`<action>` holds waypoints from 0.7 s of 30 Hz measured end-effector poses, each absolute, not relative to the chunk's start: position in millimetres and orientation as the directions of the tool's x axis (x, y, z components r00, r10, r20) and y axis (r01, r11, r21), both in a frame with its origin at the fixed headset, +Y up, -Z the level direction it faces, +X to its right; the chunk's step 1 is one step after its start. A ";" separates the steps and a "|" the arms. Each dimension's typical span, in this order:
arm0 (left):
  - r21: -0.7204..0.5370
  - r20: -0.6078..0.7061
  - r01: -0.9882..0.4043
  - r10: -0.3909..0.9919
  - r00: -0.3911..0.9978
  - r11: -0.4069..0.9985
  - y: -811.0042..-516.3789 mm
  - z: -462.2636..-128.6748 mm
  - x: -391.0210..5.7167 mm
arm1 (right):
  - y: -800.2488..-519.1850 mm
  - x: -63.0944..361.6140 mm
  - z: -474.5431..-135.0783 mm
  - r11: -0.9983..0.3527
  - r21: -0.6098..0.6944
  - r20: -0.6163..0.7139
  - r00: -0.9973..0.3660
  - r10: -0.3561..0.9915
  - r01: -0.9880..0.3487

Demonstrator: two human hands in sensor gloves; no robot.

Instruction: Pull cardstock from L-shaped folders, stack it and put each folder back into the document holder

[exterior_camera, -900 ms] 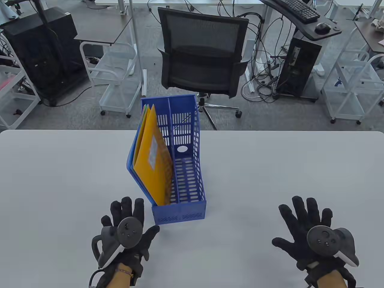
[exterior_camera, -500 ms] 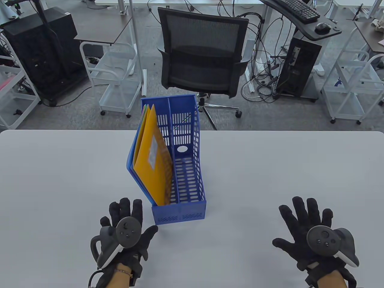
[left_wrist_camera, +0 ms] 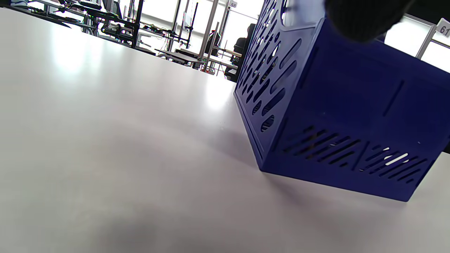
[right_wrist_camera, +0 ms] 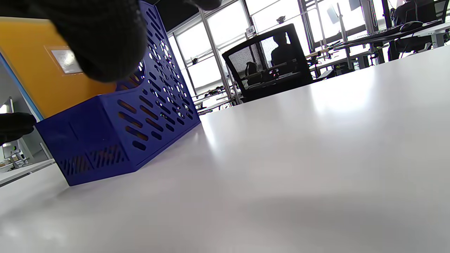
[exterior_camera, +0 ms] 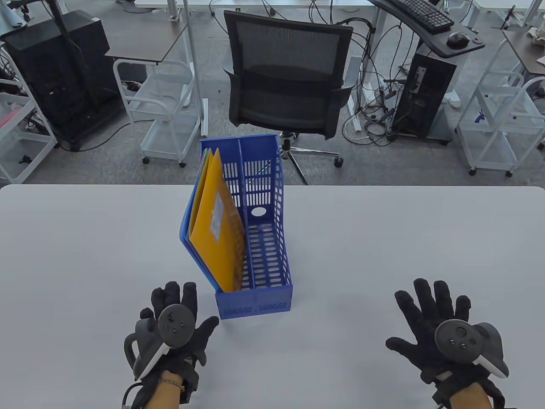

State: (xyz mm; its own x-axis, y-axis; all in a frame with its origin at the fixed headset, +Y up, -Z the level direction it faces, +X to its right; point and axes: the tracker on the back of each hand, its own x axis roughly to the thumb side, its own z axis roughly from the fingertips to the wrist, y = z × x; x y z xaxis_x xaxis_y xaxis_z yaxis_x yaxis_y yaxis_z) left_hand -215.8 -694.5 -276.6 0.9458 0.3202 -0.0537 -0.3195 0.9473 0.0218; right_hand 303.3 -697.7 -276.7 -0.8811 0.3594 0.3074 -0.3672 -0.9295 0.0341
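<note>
Our left hand (exterior_camera: 176, 328) lies flat, fingers straight and close together, just left of the blue document holder (exterior_camera: 255, 298); our right hand (exterior_camera: 443, 328) rests spread, well apart. The orange folder (exterior_camera: 217, 230) leans in the holder's left compartment on the table (exterior_camera: 383, 238).

Document holder (exterior_camera: 255, 238) stands mid-frame on the counter (exterior_camera: 383, 238) — folders (exterior_camera: 217, 221) in its left compartment, chair (exterior_camera: 289, 76) behind.

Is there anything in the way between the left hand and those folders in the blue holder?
Nothing visible. The left hand lies open on the table beside the blue holder, and the orange folder sticks out above its low front.
</note>
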 end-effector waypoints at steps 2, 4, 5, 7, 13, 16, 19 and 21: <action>0.037 -0.058 -0.315 0.316 0.947 0.949 -693.8 -276.2 -215.6 | -697.5 302.8 -276.5 -0.930 0.031 0.312 -0.881 0.357 -0.366; 0.056 -0.068 -0.297 0.301 0.951 0.953 -692.8 -275.5 -215.7 | -697.5 302.2 -276.3 -0.931 0.031 0.316 -0.880 0.355 -0.365; 0.066 -0.070 -0.288 0.293 0.954 0.955 -692.4 -275.3 -216.0 | -697.1 301.3 -276.1 -0.932 0.030 0.325 -0.878 0.351 -0.362; 0.068 -0.069 -0.292 0.297 0.953 0.954 -692.8 -275.5 -216.5 | -696.6 300.4 -275.9 -0.932 0.028 0.327 -0.878 0.350 -0.361; 0.060 -0.068 -0.300 0.303 0.950 0.952 -693.1 -275.3 -216.4 | -697.2 300.3 -276.0 -0.932 0.028 0.328 -0.878 0.350 -0.361; 0.068 -0.064 -0.319 0.323 0.944 0.945 -693.2 -275.5 -217.0 | -697.6 300.6 -276.3 -0.931 0.032 0.325 -0.878 0.353 -0.363; 0.077 -0.068 -0.350 0.356 0.932 0.933 -693.1 -275.8 -217.8 | -697.6 300.4 -276.2 -0.931 0.034 0.324 -0.878 0.353 -0.362; 0.093 -0.078 -0.360 0.368 0.927 0.928 -692.0 -275.7 -218.4 | -697.9 300.5 -276.3 -0.932 0.036 0.323 -0.878 0.352 -0.360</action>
